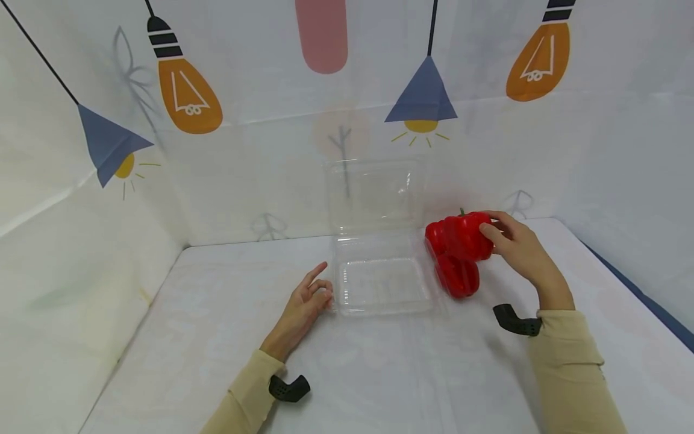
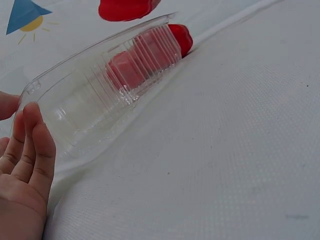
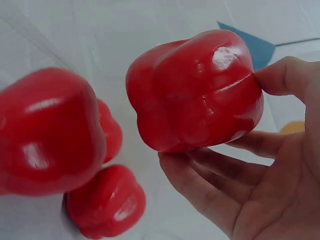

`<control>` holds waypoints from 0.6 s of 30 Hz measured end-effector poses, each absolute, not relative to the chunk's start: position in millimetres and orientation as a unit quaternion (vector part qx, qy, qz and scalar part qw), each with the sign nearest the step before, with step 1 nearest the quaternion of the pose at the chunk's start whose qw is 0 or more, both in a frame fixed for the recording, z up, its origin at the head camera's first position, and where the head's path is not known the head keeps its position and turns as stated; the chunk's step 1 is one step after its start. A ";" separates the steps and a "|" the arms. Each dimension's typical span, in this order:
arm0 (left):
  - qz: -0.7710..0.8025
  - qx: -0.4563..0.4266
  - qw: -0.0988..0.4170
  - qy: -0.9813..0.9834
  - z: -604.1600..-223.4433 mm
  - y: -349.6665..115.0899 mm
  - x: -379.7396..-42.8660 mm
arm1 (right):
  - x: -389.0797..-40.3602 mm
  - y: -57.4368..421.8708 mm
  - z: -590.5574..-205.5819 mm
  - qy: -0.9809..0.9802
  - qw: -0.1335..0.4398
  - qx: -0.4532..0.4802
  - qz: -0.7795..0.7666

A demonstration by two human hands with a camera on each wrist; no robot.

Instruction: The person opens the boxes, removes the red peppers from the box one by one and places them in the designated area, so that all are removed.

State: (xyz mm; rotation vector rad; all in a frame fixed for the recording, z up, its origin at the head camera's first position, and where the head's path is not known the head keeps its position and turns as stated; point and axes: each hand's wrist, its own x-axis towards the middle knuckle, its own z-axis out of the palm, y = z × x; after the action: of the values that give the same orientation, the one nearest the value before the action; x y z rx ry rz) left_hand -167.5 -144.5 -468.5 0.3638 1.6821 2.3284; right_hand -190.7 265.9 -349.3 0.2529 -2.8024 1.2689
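Observation:
A glossy red bell pepper (image 3: 195, 92) is pinched between the thumb and fingers of my right hand (image 1: 517, 250), raised above other red bell peppers. Those peppers (image 1: 458, 277) lie in a cluster on the table, right beside a clear plastic clamshell box (image 1: 385, 286). The box stands with its lid (image 1: 376, 196) raised against the back wall, and no pepper shows in its base. My left hand (image 1: 306, 307) is at the box's left side, fingertips (image 2: 45, 142) against the rim. One finger of it points away in the head view.
The white-covered table (image 1: 352, 374) meets a white fabric wall (image 1: 260, 169) printed with lamps and bulbs. Another fabric wall (image 1: 81, 289) runs along the left side. A black wrist mount (image 1: 517, 322) sits at the right sleeve, another mount (image 1: 290, 389) at the left.

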 end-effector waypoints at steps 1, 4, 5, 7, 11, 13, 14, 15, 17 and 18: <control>0.798 0.127 0.123 0.576 -468.6 -144.5 -167.7 | -190.5 269.0 -349.5 -0.907 0.025 0.078 0.413; 0.800 0.132 0.122 0.573 -468.4 -144.5 -167.8 | -190.8 276.0 -350.8 -0.907 0.019 0.069 0.416; 0.801 0.132 0.122 0.572 -468.1 -144.3 -167.7 | -191.0 277.6 -351.4 -0.906 0.017 0.067 0.417; 0.801 0.132 0.122 0.570 -467.5 -144.4 -167.5 | -191.6 280.4 -352.7 -0.906 0.014 0.065 0.417; 0.803 0.132 0.125 0.568 -465.8 -144.3 -166.8 | -191.4 284.3 -353.4 -0.907 0.008 0.062 0.416; 0.802 0.134 0.126 0.568 -465.5 -144.4 -166.4 | -190.6 285.7 -353.1 -0.908 0.005 0.060 0.415; 0.803 0.134 0.126 0.567 -465.3 -144.4 -166.2 | -189.8 286.1 -352.7 -0.908 0.005 0.059 0.414; 0.803 0.135 0.127 0.567 -465.4 -144.4 -166.2 | -189.1 286.6 -352.5 -0.909 0.005 0.058 0.413; 0.802 0.136 0.127 0.568 -465.7 -144.6 -166.2 | -188.3 287.7 -352.5 -0.909 0.004 0.056 0.413; 0.802 0.136 0.128 0.568 -466.0 -144.7 -166.2 | -187.9 288.3 -352.5 -0.909 0.004 0.057 0.412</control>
State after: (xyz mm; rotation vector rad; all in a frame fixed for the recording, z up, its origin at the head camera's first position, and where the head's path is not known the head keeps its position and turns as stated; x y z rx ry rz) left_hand -166.2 -144.7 -466.0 0.3954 1.6518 2.3319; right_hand -187.9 288.3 -352.5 0.1777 -2.8492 1.2921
